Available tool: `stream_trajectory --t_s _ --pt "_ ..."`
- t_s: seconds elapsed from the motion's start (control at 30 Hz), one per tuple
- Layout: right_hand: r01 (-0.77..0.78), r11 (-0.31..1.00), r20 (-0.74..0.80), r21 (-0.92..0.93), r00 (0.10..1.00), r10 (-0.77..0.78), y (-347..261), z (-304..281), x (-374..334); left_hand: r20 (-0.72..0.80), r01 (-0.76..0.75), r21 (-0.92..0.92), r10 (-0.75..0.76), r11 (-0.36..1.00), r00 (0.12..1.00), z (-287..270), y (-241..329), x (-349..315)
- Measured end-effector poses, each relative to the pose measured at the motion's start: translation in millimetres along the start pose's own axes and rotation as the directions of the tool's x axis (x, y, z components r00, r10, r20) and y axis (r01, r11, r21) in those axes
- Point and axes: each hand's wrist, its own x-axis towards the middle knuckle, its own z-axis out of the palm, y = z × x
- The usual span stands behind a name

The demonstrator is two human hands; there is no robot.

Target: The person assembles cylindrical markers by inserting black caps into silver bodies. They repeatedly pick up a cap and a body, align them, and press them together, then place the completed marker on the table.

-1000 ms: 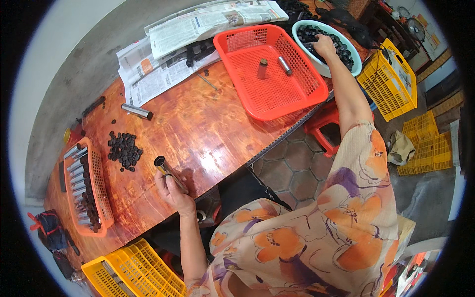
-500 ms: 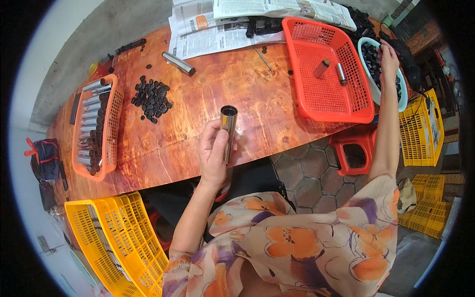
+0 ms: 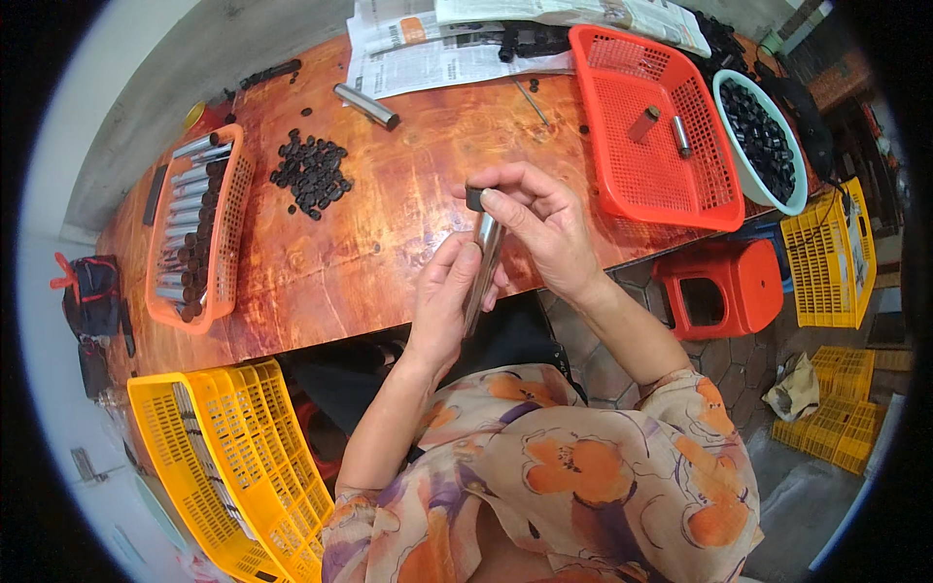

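My left hand (image 3: 447,291) is wrapped round a shiny metal tube (image 3: 484,257), which points up and away from me at a tilt, above the table's near edge. At the tube's upper end sits a black cap (image 3: 475,199), pinched between the thumb and fingers of my right hand (image 3: 539,228). Whether the cap is seated in the tube or only resting on it, I cannot tell. Many similar black caps fill the pale blue bowl (image 3: 803,170) at the far right. A pile of flat black discs (image 3: 311,175) lies on the table to the left.
An orange basket (image 3: 225,262) of metal tubes stands at the left; a red basket (image 3: 622,185) with two tubes is at the right. Another tube (image 3: 366,106) lies near the newspapers (image 3: 418,73). A yellow crate (image 3: 228,457) stands lower left, a red stool (image 3: 748,291) right.
My right hand has come from the bowl to the tube's upper end with a black cap. My left hand still holds the tube, now slightly further right.
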Motion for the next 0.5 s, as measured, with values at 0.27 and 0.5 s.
stream_trajectory --t_s 0.27,0.5 --pt "0.144 0.976 -0.019 -0.164 0.989 -0.149 0.5 1.7 0.1 -0.017 0.024 -0.027 -0.024 0.999 1.0 -4.1 10.4 -9.4" --pt "0.157 0.935 0.043 -0.318 0.988 -0.151 -11.3 -8.4 -3.0 0.012 0.036 0.032 -0.037 0.999 0.999 -1.5 16.2 -10.0"
